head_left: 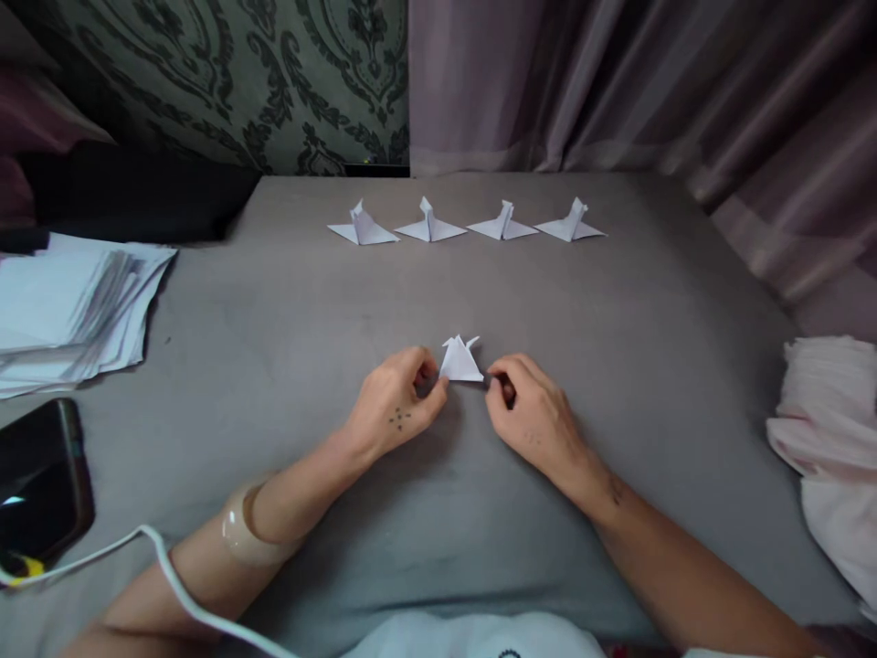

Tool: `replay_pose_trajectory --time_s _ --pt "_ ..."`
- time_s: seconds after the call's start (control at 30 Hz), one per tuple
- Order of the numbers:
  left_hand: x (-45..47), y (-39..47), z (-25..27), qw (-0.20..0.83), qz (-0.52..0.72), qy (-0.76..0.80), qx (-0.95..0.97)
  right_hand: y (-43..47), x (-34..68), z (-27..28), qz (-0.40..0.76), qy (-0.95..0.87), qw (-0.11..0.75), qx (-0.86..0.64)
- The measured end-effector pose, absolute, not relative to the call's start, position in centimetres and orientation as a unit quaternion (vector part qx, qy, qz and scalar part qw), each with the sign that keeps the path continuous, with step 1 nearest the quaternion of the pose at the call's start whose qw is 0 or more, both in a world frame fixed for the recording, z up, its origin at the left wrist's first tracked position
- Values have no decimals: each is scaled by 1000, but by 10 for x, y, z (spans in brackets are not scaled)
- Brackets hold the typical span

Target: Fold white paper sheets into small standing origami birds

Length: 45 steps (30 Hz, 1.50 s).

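Observation:
A small white folded paper crane (461,360) stands between my two hands, its two narrow points sticking up. My left hand (394,397) has its thumb and forefinger closed at the crane's lower left corner. At the lower right corner, my right hand (534,411) is curled with thumb and forefinger pinched together. The fingertips hide both corners in part. Farther back, several finished-looking white paper cranes (503,224) sit in a row with their wings spread flat.
On the left lie a stack of white paper (68,302), a black phone (45,480) and a black cloth (130,192). A white cable (168,567) crosses my left forearm. Pale pink fabric (829,429) is bunched at the right edge. Curtains (521,82) hang behind the grey surface (438,283).

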<state>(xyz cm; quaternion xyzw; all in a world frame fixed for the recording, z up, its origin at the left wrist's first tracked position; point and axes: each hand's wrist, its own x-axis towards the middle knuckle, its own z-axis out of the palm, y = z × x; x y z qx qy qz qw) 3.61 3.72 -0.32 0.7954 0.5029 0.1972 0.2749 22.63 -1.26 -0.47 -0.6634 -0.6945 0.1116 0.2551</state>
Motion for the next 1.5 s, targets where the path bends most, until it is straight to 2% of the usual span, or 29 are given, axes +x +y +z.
replay_pose_trajectory --time_s 0.1,0.27,0.4,0.57,0.87,1.07,1.27,1.5 --pt "36 38 -5 309 218 513 771 -10 227 -9 162 -670 314 -653" --pt "37 39 -1 355 242 498 753 -13 225 -10 169 -717 311 -601" --pt "36 44 -2 410 256 532 695 -12 224 -10 173 -692 336 -614" --pt "36 46 -7 418 256 520 699 -9 227 -14 195 -710 320 -596" --pt "37 47 -8 492 306 520 628 -11 227 -20 77 -778 304 -543" --pt "34 49 -14 441 283 501 689 -11 226 -13 127 -772 283 -554" --pt "32 47 -19 399 274 477 734 -9 223 -11 184 -653 335 -653" --pt "33 44 -13 375 255 467 760 -1 221 -16 229 -657 407 -592"
